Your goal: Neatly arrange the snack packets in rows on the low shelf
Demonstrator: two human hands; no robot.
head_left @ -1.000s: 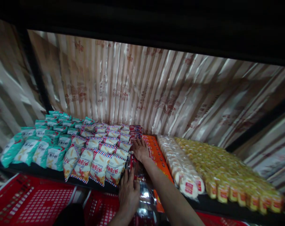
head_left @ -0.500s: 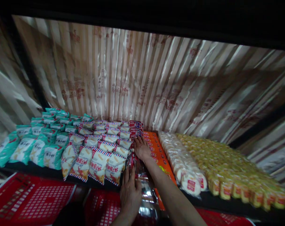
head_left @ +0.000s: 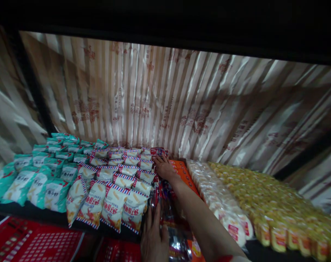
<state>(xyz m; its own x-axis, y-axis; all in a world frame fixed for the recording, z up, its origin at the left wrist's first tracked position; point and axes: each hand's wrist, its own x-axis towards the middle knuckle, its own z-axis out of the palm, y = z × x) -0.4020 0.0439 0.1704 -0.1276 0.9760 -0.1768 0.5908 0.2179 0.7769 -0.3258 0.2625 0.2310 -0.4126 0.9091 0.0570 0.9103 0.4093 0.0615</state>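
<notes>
My right hand (head_left: 164,168) reaches toward the back of the shelf, its fingers spread over a row of dark red packets (head_left: 157,151). Lower down, my left hand (head_left: 154,236) lies with outstretched fingers along the left side of the shiny front packets (head_left: 178,244) of this row. Neither hand is gripping anything that shows. To the left stand white snack bags (head_left: 110,202) with red-and-blue striped edges. On the right, partly behind my right forearm, runs an orange box (head_left: 181,171).
Teal snack bags (head_left: 54,194) fill the shelf's left end. Clear-wrapped white rounds (head_left: 209,193) and yellow packaged cakes (head_left: 263,194) extend to the right. Red baskets (head_left: 49,242) sit below the front edge. Striped sheeting (head_left: 143,94) hangs behind, under a dark upper beam (head_left: 165,25).
The view has shifted, so the shelf goods appear lower. My right hand has moved farther back over the red packets; my left hand remains beside the front of the row.
</notes>
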